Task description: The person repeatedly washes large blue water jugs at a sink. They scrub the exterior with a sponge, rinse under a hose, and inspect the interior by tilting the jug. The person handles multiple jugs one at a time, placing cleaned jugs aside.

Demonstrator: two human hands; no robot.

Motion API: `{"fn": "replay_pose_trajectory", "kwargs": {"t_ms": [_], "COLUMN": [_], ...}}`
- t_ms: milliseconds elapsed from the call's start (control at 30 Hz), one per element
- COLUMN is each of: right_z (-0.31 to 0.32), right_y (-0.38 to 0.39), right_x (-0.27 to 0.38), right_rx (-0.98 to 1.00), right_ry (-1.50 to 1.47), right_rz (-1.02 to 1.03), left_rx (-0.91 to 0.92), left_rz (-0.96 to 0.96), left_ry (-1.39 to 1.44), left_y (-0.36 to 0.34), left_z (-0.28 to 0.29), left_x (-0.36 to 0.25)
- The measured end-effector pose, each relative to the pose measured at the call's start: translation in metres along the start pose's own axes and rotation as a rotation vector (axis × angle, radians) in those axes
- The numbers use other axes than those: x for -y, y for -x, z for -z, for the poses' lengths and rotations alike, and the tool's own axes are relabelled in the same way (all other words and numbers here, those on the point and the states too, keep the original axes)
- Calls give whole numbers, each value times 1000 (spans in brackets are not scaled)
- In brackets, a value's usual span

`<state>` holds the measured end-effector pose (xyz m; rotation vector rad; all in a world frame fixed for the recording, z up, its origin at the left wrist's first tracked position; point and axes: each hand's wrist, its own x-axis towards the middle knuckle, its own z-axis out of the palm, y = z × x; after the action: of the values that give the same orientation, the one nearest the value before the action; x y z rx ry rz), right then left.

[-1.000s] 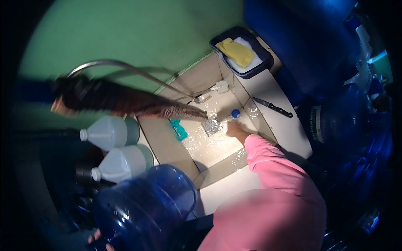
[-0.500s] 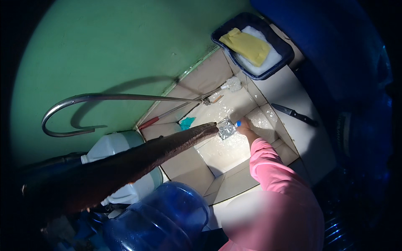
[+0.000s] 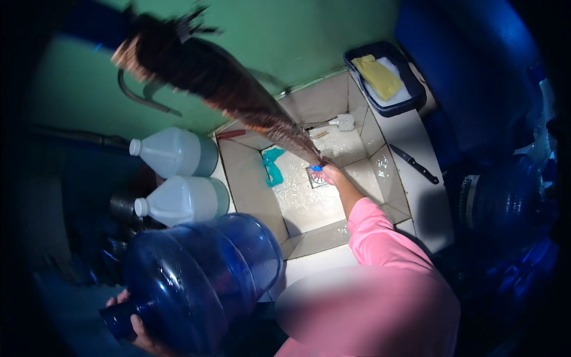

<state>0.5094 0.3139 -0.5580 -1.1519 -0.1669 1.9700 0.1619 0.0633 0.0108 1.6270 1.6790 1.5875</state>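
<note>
My left hand [image 3: 143, 334] wraps round the neck of a large translucent blue water jug [image 3: 205, 268], which lies on its side at the lower left. My right hand [image 3: 328, 171], in a pink sleeve, reaches down into the tiled basin [image 3: 285, 205]. Its fingers close on a small blue piece [image 3: 316, 168], perhaps a cap, just above the metal drain [image 3: 320, 181]. A long dark brown thing [image 3: 238, 89] with a blurred, frayed end slants in from the upper left. It tapers to my right fingers; whether I hold it cannot be made out.
Two white jugs [image 3: 178, 199] stand left of the basin. A white-headed brush [image 3: 344, 122] and a teal scrap [image 3: 273, 166] lie in it. On the right ledge are a black-handled knife [image 3: 414, 163] and a dark tub [image 3: 386, 111] with a yellow cloth [image 3: 377, 77] and suds.
The dark tapered thing has swung from the lower left to the upper left. My left hand now shows at the jug's neck. My right hand has shifted left over the drain.
</note>
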Motion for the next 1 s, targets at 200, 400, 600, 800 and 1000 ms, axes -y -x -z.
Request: {"fn": "replay_pose_trajectory", "kwargs": {"t_ms": [200,400,600,800,1000], "right_z": [-11,-16,-10,-10,-19], "right_y": [30,47,46,49,61], "right_x": [11,14,16,19,28], "right_rx": [82,102,104,0,74], "right_ry": [261,173,5,202,75], "right_rz": [83,144,189,245,142], "left_rx": [-7,25,12,-11,-57], "left_rz": [-10,-66,-70,-30,-29], "left_ry": [-178,-323,-337,-221,-244], "left_y": [1,-2,-1,-1,-1], "left_z": [6,4,-3,-10,-12], "left_x": [3,-2,-7,-9,-12]}}
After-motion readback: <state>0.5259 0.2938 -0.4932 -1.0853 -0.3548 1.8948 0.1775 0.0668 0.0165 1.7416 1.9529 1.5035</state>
